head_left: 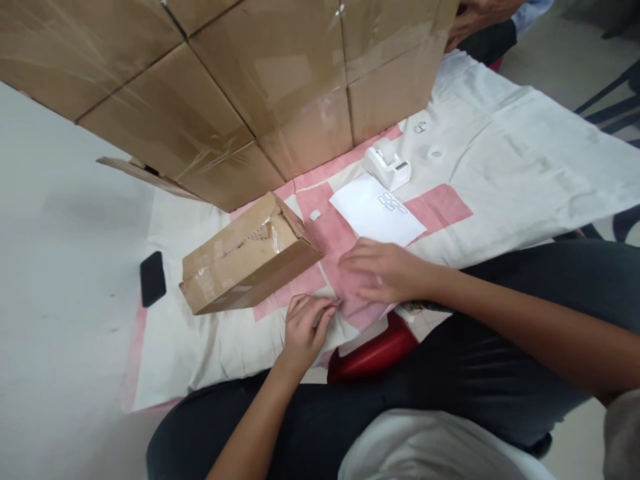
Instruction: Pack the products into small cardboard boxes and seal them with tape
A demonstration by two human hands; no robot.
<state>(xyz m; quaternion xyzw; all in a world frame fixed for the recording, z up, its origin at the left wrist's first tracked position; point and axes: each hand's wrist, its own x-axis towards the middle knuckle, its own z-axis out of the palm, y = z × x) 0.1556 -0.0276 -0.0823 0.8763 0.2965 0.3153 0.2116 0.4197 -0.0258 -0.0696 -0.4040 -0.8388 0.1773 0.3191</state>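
Observation:
Thumb and fingertips pinched together, my left hand (305,327) is closed over the pink and white cloth near the table's front edge. What sits in the pinch is too small to make out. Just right of it, my right hand (387,270) has curled fingers smeared by motion, so I cannot tell whether they grip anything. A white paper sheet (373,217) printed with several small rounded outlines lies just beyond the right hand. Left of both hands rests a taped cardboard box (245,260). A white tape dispenser (387,167) stands at the sheet's far edge.
Large stacked cartons (295,80) wall off the back of the table. A black phone (153,279) lies at the left. A small white piece (315,215) sits by the box. Under the front edge is a red object (373,353). Another person's hand (480,17) shows at top right.

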